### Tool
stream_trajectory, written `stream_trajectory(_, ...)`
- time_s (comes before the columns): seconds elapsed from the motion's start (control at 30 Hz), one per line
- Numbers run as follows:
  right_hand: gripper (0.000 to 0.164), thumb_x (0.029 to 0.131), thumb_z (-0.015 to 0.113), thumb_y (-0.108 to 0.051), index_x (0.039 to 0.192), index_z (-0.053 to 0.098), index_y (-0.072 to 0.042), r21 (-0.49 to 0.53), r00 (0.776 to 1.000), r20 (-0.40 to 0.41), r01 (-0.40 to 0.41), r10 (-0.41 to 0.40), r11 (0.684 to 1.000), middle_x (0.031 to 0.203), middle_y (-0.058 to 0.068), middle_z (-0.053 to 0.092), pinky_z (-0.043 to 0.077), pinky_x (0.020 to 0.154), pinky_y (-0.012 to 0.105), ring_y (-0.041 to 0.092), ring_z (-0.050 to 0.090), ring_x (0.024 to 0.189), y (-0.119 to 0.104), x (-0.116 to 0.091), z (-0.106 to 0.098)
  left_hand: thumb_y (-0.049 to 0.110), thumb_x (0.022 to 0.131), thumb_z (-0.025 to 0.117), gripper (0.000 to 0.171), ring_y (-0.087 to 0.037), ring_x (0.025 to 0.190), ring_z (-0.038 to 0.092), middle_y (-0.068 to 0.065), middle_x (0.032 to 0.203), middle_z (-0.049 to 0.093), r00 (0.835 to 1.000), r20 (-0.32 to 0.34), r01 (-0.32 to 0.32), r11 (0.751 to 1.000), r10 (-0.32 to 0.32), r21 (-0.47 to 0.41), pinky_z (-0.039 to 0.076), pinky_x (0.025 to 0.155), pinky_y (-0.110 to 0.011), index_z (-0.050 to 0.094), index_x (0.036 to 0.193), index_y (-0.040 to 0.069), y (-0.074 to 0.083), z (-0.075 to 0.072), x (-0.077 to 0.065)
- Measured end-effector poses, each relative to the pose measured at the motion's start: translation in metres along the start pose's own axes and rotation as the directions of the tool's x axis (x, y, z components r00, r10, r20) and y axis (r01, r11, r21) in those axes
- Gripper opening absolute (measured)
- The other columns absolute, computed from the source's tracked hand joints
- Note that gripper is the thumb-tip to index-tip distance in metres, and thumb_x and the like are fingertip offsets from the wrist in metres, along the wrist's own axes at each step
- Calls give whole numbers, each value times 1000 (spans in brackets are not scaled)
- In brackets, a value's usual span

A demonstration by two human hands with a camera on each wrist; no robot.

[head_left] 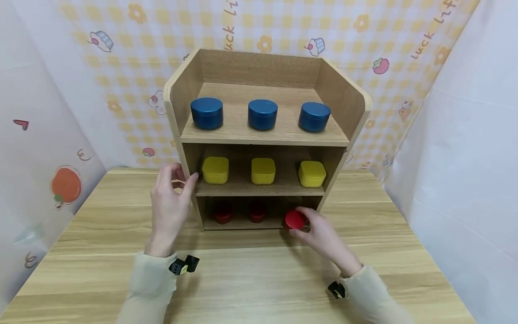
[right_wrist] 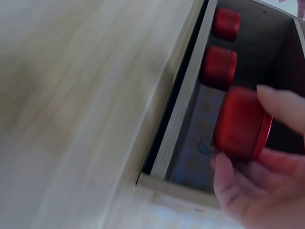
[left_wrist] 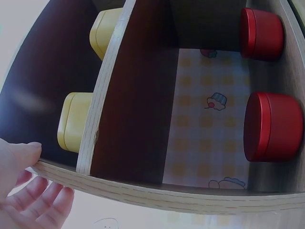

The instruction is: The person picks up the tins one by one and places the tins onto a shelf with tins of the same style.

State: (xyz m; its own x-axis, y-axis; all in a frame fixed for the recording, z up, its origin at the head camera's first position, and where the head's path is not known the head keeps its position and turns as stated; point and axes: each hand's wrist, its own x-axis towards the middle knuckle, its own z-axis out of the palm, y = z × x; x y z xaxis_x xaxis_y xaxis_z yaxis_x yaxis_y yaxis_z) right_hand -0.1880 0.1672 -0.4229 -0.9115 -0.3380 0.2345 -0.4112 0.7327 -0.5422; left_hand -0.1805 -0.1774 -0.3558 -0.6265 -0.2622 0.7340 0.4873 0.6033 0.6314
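Note:
A three-level wooden shelf stands on the table. My left hand grips its left side panel, thumb on the inner face and fingers outside, as the left wrist view also shows. At the right front of the bottom level, my right hand pinches a red round tin between thumb and fingers. Two more red tins, a left one and a middle one, sit in the shadowed bottom level.
Three yellow square tins line the middle level, and three blue round tins line the top. Behind the shelf hangs a checked cloth. Table surface extends in front; a white sheet hangs at right.

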Motion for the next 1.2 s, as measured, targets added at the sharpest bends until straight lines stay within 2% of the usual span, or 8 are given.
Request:
stream_trajectory(0.2, 63, 83, 78, -25, 129, 54, 10, -35, 991, -42, -125, 124, 991, 123, 28, 59, 49, 90, 51, 41, 59, 109, -13, 15, 18, 1, 88, 71, 24, -18, 80, 53, -17, 87, 53, 1000, 0, 1, 1000, -1, -3, 44, 69, -11, 55, 104, -8, 0, -1, 0)
stream_trajectory(0.5, 60, 85, 76, -24, 131, 55, 8, -84, 980, -97, -183, 175, 980, 125, 27, 59, 49, 90, 51, 43, 59, 109, -16, 31, 33, 1, 88, 70, 23, -17, 81, 53, -16, 87, 53, 1000, -6, 4, 1000, -4, -11, 44, 69, -11, 55, 103, -8, 0, -1, -2)
stream_trajectory(0.73, 55, 87, 74, -23, 128, 56, 9, -92, 976, -92, -204, 195, 975, 104, 29, 64, 54, 75, 49, 41, 64, 92, -17, 37, 31, 1, 88, 70, 23, -17, 81, 53, -17, 88, 53, 1000, -15, 4, 1000, -4, -12, 44, 69, -12, 55, 103, -8, 1, -2, -1)
stream_trajectory(0.93, 54, 87, 74, -20, 127, 56, 11, -91, 967, -82, -248, 241, 964, 99, 30, 65, 54, 71, 48, 38, 65, 85, -14, 37, 29, 2, 88, 70, 24, -17, 82, 53, -16, 89, 53, 1000, -1, 9, 1000, -9, -9, 44, 69, -11, 55, 104, -8, 1, -1, 1)
stream_trajectory(1.2, 47, 88, 73, -19, 120, 59, 13, -84, 952, -35, -305, 303, 949, 72, 15, 61, 47, 52, 36, 24, 53, 56, -13, 36, 26, 1, 88, 70, 24, -17, 82, 54, -17, 89, 53, 1000, -2, 9, 1000, -9, -13, 44, 69, -10, 55, 104, -8, 1, 0, 0)
